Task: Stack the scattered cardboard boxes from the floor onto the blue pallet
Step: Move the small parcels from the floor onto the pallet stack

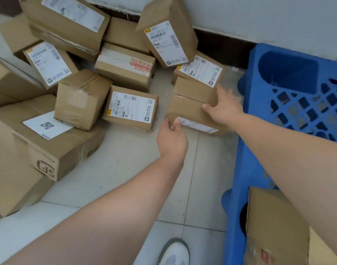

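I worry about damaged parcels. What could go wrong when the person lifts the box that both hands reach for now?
1. The labelled box behind seems to lean on the target box, and a tall tilted box leans above it. Lifting may make both slide.
2. The left hand is only at the near corner and the right hand at the right edge; such a grip may slip.
3. The blue pallet has deep round recesses; a small box may tip there.
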A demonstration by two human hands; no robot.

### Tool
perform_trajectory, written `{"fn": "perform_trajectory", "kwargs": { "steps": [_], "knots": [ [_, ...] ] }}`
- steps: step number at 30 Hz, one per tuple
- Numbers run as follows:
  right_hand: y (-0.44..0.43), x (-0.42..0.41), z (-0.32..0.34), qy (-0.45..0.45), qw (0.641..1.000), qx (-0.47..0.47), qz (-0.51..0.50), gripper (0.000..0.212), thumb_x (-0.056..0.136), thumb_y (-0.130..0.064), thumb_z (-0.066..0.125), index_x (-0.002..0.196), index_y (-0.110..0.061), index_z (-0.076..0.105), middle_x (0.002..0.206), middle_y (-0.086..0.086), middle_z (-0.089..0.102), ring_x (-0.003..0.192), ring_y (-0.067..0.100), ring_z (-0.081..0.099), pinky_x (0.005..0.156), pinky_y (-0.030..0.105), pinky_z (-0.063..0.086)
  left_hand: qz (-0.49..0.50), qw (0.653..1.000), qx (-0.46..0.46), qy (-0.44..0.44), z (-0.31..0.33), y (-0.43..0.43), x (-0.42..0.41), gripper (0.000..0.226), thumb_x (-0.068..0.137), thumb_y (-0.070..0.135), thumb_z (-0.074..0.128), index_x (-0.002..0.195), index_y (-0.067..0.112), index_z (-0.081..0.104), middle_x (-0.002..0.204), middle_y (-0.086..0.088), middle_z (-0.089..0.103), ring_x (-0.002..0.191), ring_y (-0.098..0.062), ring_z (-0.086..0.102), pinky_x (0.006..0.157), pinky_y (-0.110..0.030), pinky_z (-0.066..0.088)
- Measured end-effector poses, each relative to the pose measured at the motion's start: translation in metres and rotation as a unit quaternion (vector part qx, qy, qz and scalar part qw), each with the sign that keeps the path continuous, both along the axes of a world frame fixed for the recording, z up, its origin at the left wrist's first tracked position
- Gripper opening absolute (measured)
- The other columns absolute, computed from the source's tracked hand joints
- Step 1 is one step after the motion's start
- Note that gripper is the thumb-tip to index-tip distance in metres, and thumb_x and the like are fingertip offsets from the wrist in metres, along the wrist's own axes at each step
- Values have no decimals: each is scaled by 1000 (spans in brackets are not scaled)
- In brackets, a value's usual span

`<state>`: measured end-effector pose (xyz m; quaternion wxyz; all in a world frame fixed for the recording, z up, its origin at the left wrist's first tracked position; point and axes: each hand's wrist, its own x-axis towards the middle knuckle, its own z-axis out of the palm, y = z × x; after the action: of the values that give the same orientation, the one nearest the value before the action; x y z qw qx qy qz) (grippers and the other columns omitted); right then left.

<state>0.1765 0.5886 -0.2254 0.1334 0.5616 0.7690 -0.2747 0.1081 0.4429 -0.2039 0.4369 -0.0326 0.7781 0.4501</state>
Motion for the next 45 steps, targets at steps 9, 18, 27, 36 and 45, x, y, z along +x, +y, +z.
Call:
{"fn": "perform_trajectory", "kwargs": {
  "steps": [9, 18, 27, 36, 45],
  "knots": [
    [-84, 11, -1, 83, 996, 43, -13, 32, 94, -43, 50, 114, -24, 66, 106, 4, 60, 97, 23, 57, 74, 29, 39, 13, 998, -46, -37, -18, -17, 10, 64, 94, 50, 41, 149, 23, 25, 149, -1, 37, 134, -23, 39, 111, -42, 33],
    [-126, 13, -33, 224, 953, -75, -192, 18, 87, -34, 64, 74, -21, 64, 72, -6, 61, 74, 16, 56, 71, 30, 47, -86, 984, -154, 39, -36, -55, 7, 114, 66, 70, 67, 151, 34, 1, 159, 2, 0, 145, -23, 9, 114, -51, 20],
    [-142, 24, -38, 201, 924, -161, -282, 53, 98, -51, 35, 148, -34, 29, 149, -7, 40, 135, 17, 39, 112, 35, 30, -39, 996, -67, 39, -38, -70, -5, 99, 55, 79, 55, 144, 52, 19, 147, 10, 34, 133, -19, 39, 108, -48, 34],
    [-150, 24, 48, 251, 924, -79, -279, 42, 103, -33, 34, 145, -28, 39, 146, -8, 45, 133, 11, 40, 99, 13, 23, -32, 999, 23, 10, 33, -71, -17, 81, 67, 80, 47, 141, 49, 34, 138, 20, 49, 123, -8, 52, 106, -39, 41],
    [-145, 41, 168, 329, 869, -155, -335, 37, 99, -30, 47, 136, -30, 51, 134, -11, 54, 118, 5, 49, 105, 27, 38, -18, 986, 69, -149, 137, -72, -34, 76, 72, 71, 55, 135, 29, 51, 127, 0, 63, 108, -21, 66, 93, -45, 53]
  ]
}}
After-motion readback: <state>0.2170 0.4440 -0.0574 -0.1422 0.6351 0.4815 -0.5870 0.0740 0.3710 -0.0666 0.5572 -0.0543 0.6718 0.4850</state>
